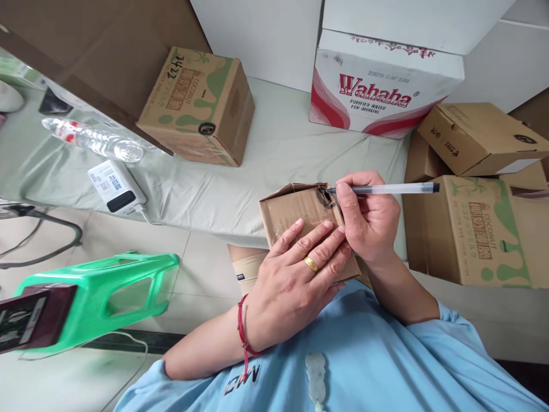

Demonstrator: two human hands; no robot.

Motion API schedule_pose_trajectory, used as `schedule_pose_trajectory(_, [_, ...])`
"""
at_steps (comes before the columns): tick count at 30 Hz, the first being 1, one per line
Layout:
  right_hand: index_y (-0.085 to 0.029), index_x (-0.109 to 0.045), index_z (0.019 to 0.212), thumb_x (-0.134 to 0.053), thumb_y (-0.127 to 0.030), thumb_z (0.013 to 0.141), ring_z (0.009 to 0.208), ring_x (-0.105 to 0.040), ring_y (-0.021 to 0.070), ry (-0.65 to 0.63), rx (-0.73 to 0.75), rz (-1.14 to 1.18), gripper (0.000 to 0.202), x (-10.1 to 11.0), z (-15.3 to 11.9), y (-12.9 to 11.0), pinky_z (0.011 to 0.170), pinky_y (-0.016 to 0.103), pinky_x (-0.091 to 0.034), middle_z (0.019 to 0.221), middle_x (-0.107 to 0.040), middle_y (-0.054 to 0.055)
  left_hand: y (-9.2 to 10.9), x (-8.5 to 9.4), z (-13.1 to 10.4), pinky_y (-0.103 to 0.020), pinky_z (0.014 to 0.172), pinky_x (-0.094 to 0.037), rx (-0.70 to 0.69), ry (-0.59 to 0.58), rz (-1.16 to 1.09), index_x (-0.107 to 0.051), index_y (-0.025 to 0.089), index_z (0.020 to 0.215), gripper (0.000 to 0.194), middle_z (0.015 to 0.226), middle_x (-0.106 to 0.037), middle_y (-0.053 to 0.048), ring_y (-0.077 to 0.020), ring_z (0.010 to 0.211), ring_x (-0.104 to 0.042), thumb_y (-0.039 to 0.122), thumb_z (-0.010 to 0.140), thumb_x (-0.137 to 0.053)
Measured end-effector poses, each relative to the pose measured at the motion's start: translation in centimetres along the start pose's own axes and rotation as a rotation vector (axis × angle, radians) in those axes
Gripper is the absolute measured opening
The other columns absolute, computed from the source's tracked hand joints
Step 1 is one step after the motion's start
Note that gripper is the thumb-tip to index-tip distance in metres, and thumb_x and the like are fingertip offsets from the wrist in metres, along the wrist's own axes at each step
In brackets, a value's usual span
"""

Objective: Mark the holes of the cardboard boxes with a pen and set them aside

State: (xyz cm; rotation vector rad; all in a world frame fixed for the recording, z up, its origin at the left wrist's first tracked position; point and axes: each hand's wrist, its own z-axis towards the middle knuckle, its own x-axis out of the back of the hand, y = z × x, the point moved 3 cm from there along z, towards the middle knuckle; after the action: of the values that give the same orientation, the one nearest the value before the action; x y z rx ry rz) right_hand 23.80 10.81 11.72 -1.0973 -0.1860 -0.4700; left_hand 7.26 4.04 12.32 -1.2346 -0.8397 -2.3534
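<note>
A small brown cardboard box (285,213) lies close to my body, near the front edge of the covered table. My left hand (300,274) rests flat on it, fingers stretched out and a gold ring on one of them. My right hand (371,220) pinches a pen (386,189) with a clear barrel, held nearly level. Its tip touches a dark, torn-looking spot at the box's upper right corner. The underside of the box is hidden by my hands.
A coconut carton (193,103) and a white Wahaha carton (377,86) stand farther back. More brown boxes (476,229) sit on the right. On the left are a plastic bottle (96,140), a white power bank (115,184) with a cable and a green stool (98,269).
</note>
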Motion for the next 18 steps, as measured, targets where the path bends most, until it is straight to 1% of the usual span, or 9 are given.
schedule_pose_trajectory(5, [-0.022, -0.07, 0.102, -0.061, -0.038, 0.113, 0.065, -0.059, 0.0107, -0.036, 0.009, -0.019, 0.022, -0.2, 0.46, -0.02, 0.065, 0.025, -0.05, 0.081, -0.069, -0.003, 0.04, 0.04, 0.11, -0.042, 0.147, -0.015, 0.002, 0.007, -0.002, -0.07, 0.014, 0.145, 0.04, 0.154, -0.074, -0.006, -0.0261, 0.151, -0.064, 0.034, 0.11, -0.066])
schedule_pose_trajectory(9, [-0.022, -0.07, 0.101, -0.061, -0.038, 0.112, 0.067, -0.061, 0.011, -0.054, 0.008, -0.012, 0.022, -0.25, 0.58, -0.13, 0.068, 0.025, -0.052, 0.083, -0.071, -0.002, 0.02, 0.15, 0.13, -0.042, 0.147, -0.016, 0.001, 0.008, 0.003, -0.069, 0.013, 0.145, 0.041, 0.154, -0.074, -0.006, -0.0259, 0.151, -0.064, 0.034, 0.111, -0.064])
schedule_pose_trajectory(14, [-0.022, -0.071, 0.101, -0.062, -0.037, 0.112, 0.063, -0.058, 0.0107, -0.03, 0.012, -0.021, 0.021, -0.11, 0.38, -0.17, 0.065, 0.025, -0.05, 0.081, -0.07, -0.003, -0.07, 0.15, 0.08, -0.042, 0.147, -0.015, 0.0, 0.002, 0.001, -0.069, 0.014, 0.146, 0.042, 0.154, -0.074, -0.006, -0.0257, 0.151, -0.064, 0.036, 0.112, -0.063])
schedule_pose_trajectory(18, [-0.022, -0.071, 0.1, -0.062, -0.036, 0.112, 0.059, -0.054, 0.0095, -0.057, 0.015, -0.026, 0.02, -0.07, 0.32, -0.22, 0.061, 0.024, -0.046, 0.076, -0.067, -0.004, -0.06, 0.07, 0.08, -0.042, 0.147, -0.015, 0.006, -0.004, -0.007, -0.069, 0.014, 0.147, 0.042, 0.155, -0.073, -0.006, -0.0263, 0.152, -0.064, 0.035, 0.11, -0.066])
